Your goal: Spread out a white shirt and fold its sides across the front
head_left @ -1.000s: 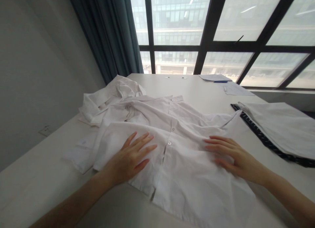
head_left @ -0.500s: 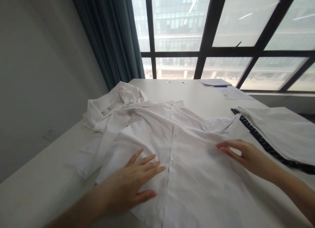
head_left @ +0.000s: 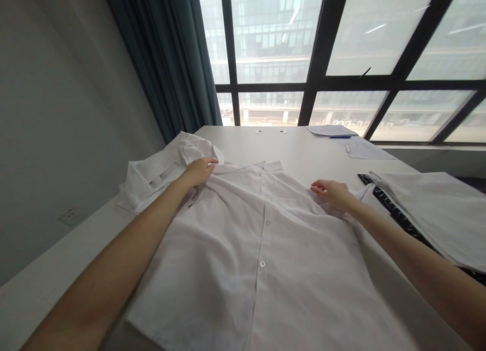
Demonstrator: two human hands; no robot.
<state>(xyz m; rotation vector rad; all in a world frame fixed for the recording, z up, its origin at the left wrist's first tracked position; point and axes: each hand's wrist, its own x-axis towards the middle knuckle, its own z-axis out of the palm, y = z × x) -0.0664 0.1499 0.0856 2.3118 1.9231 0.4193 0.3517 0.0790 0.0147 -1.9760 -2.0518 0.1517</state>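
A white button-up shirt [head_left: 228, 239] lies front up on the table, its collar [head_left: 272, 166] towards the window and its button line running down the middle. My left hand [head_left: 200, 171] is closed at the shirt's left shoulder, fingertips pinched on the cloth. On the other shoulder, my right hand [head_left: 331, 193] has its thumb and fingers drawn together at the fabric; the exact grip is partly hidden. Folds run across the chest from the left shoulder. Just beyond my left hand, another crumpled white garment [head_left: 142, 181] lies against the shirt.
To the right, folded white cloth [head_left: 436, 194] rests over a black strip with white marks [head_left: 395, 209]. Papers [head_left: 330, 130] and a blue pen [head_left: 340, 137] lie at the table's [head_left: 243, 143] far end. A wall with a socket [head_left: 72, 217] borders the left side.
Both hands have moved away from me, from the shirt's body up to its shoulders. My left hand went from spread to closed. The shirt's left side lies flatter and its lower part spreads wider.
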